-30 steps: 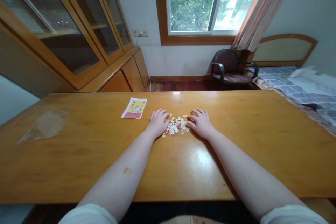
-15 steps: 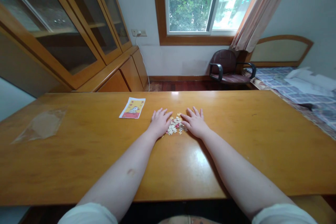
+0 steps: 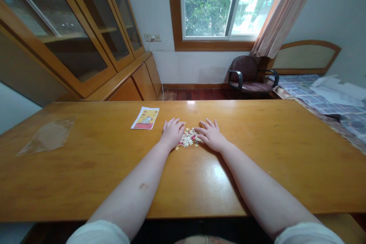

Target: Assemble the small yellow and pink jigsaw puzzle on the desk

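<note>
A small heap of jigsaw puzzle pieces (image 3: pixel 188 138), mostly white with some red and yellow ones, lies on the wooden table (image 3: pixel 108 175). My left hand (image 3: pixel 172 133) rests against the heap's left side, palm down with its fingers stretched out. On the other side, my right hand (image 3: pixel 211 135) is spread, its fingertips at the heap's right edge. Neither hand grips a piece; some pieces may be hidden under the fingers. Beyond my left hand lies a picture card (image 3: pixel 145 118) showing a white cartoon animal on yellow and red.
A clear plastic bag (image 3: pixel 48 135) lies flat at the table's left. Past the far edge stand a glass-door cabinet (image 3: pixel 114 69), a dark armchair (image 3: pixel 248 72) under the window, and a bed (image 3: pixel 303 87) to the right.
My left hand has shifted slightly left, uncovering a few pieces at the heap's left edge. The fingers of my right hand have spread a little and moved slightly.
</note>
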The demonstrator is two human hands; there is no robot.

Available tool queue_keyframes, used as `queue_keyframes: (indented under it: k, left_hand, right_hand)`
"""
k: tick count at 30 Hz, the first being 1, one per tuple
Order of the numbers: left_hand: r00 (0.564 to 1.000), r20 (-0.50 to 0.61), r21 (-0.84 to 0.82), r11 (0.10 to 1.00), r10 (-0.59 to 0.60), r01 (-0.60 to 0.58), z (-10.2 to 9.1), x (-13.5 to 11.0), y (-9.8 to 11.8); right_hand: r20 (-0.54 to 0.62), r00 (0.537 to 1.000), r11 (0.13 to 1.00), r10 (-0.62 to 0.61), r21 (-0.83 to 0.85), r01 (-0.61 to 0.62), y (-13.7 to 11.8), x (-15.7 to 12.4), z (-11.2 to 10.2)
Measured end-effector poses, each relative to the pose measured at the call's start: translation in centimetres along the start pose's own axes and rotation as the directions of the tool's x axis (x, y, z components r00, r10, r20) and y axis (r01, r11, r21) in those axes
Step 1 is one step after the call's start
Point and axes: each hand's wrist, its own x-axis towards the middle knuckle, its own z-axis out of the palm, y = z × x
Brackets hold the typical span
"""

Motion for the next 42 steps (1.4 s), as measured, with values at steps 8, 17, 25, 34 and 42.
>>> queue_keyframes:
  k: [8,17,25,34,42]
  left_hand:
    - [0.998,0.035,0.007,0.998,0.06,-0.061,0.0,-0.2,-0.5]
    - [0.99,0.076,-0.056,0.992,0.12,-0.116,0.1,-0.3,-0.1]
    - [0.96,0.146,-0.121,0.968,0.238,-0.221,-0.1,-0.4,0.2]
    - [0.974,0.102,-0.131,0.974,0.2,-0.186,0.2,-0.4,0.2]
    - [0.962,0.156,-0.105,0.972,0.223,-0.208,0.4,-0.5,0.5]
  right_hand:
    - [0.008,1.0,1.0,-0.015,-0.006,0.015,0.5,-0.2,-0.3]
    - [0.06,0.988,0.986,-0.14,0.104,0.133,0.0,-0.4,-0.8]
    - [0.05,0.991,0.976,-0.127,0.184,0.116,-0.3,-0.5,-1.0]
    - [-0.043,0.999,0.995,0.014,0.096,-0.01,0.2,-0.2,0.1]
    - [0.007,0.999,0.999,0.043,-0.016,-0.043,0.1,0.0,0.3]
